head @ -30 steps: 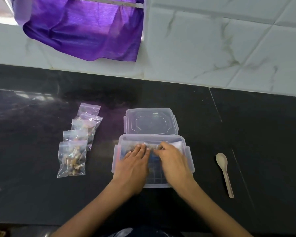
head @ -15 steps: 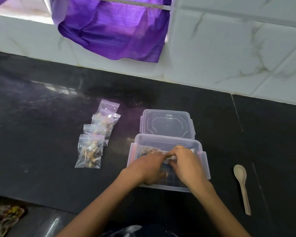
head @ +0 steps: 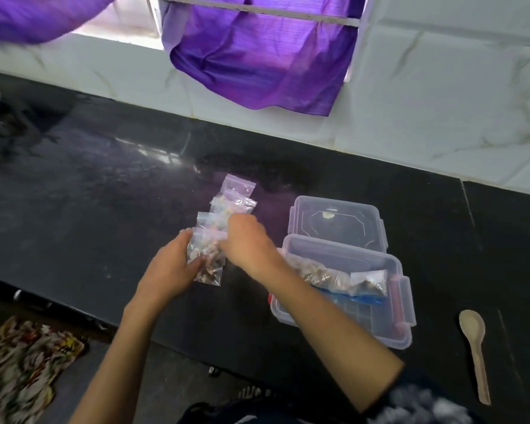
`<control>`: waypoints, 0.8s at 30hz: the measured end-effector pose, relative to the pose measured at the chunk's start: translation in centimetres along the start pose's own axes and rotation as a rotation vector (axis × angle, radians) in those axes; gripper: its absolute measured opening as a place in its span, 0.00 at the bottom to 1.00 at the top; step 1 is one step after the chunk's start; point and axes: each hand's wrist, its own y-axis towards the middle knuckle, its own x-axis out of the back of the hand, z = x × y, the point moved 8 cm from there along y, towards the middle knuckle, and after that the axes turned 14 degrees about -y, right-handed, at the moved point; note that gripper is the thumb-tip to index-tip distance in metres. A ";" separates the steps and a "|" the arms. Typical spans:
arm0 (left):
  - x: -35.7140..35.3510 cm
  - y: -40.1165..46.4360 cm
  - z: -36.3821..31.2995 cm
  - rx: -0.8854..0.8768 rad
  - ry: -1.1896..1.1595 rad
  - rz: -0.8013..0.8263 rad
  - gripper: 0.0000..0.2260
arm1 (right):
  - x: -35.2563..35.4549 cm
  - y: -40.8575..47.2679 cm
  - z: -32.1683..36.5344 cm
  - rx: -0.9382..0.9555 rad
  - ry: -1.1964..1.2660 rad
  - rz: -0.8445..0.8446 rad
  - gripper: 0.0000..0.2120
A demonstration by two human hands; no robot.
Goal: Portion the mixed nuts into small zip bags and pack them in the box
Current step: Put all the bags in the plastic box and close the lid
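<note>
The head camera looks down on a black counter [head: 89, 191] where both hands meet at a row of small zip bags of nuts. The left hand [head: 172, 264] lies on the left edge of the nearest bag [head: 207, 261], its fingers bent against the plastic and the thumb along the side, so it appears to hold that bag by its edge, though blur hides the exact grip. The right hand [head: 248, 240] reaches across from the right and covers the bag's top right part; its fingers are curled downward on the plastic, but whether they pinch it cannot be told. Behind the nearest bag, three more zip bags [head: 236, 197] lie overlapping in a line running away from the person. To the right stands the clear plastic box [head: 395, 325], open, with filled bags [head: 334, 276] lying across its far half. Its lid [head: 334, 221] rests flat on the counter just behind it, touching the box's far rim. A pale spoon [head: 475, 347] lies right of the box, apart from it. A purple cloth [head: 257, 62] hangs on the white tiled wall [head: 441, 102].
</note>
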 end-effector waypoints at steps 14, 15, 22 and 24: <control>-1.9 2.5 6.5 0.191 -0.382 -0.104 0.09 | -8.3 2.3 -0.7 -0.247 0.067 0.203 0.17; -1.9 2.4 6.6 0.193 -0.429 -0.097 0.08 | -8.3 2.3 -0.8 -0.245 0.076 0.207 0.16; -0.5 0.3 6.8 0.240 -0.850 -0.035 0.09 | -6.0 2.5 -2.7 -0.291 0.133 0.212 0.14; 0.4 -0.4 6.6 0.221 -0.918 -0.051 0.06 | -5.5 3.0 -2.9 -0.324 0.189 0.148 0.14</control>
